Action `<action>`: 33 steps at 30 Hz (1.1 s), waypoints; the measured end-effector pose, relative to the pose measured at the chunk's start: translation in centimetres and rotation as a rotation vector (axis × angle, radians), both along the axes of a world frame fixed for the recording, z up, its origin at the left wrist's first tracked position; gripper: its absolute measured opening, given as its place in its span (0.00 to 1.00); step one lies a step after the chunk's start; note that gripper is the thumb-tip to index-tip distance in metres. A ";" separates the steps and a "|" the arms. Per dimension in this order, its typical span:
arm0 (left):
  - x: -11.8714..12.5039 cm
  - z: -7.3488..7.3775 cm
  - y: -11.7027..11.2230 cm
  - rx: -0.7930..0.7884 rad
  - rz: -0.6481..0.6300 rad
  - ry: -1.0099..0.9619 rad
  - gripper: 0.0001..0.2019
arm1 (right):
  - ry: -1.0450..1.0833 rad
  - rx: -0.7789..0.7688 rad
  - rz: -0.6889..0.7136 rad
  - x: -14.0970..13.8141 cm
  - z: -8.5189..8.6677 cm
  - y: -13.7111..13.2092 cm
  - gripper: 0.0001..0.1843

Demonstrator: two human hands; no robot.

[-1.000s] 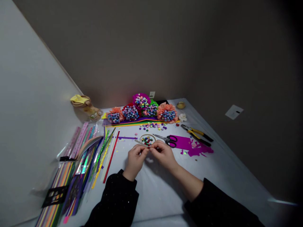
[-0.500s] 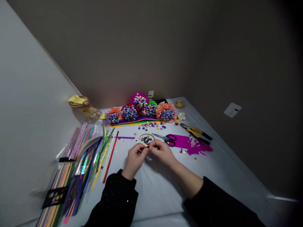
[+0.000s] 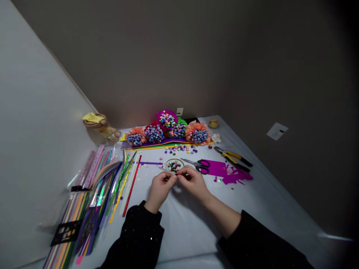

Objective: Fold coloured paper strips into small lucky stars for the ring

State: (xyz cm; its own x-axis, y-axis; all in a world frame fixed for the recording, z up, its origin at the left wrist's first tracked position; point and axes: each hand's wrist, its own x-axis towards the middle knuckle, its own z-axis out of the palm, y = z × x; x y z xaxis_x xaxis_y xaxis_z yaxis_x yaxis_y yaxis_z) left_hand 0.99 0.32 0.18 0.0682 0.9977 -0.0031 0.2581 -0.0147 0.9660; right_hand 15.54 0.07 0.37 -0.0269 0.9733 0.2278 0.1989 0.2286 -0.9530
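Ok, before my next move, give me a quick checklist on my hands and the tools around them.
Grip: the left hand and right hand pinch a pale paper strip together: ok.
Fingertips: what lies between them is hidden by the fingers: cannot tell.
Paper ring with small paper stars: lies just beyond the hands, in view: ok.
Scissors: lie beyond the right hand, apart from it, blades closed: ok.
Yellow-handled pliers: lie off to the right, out of both hands: ok.
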 end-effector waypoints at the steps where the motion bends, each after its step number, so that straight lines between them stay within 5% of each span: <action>1: 0.0 0.1 0.0 0.001 -0.003 0.003 0.10 | 0.007 -0.009 0.001 0.0 0.0 0.0 0.04; 15: -0.1 -0.4 0.2 -0.061 0.052 -0.111 0.10 | 0.296 -0.363 0.117 -0.1 -0.9 0.8 0.06; 21: 0.2 -0.4 0.3 -0.101 0.120 -0.184 0.10 | 0.293 -0.376 0.095 -0.1 -1.1 0.8 0.08; 33: 0.0 -0.9 0.3 -0.142 -0.010 -0.240 0.11 | 0.258 -0.367 0.113 0.3 -0.9 1.0 0.08</action>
State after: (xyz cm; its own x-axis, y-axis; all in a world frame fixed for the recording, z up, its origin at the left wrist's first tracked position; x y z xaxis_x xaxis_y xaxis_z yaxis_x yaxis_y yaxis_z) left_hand 0.96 0.59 -0.71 0.0933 0.9877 -0.1258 0.0226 0.1243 0.9920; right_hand 15.84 1.07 -0.53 -0.1249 0.9851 -0.1184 -0.0623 -0.1269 -0.9900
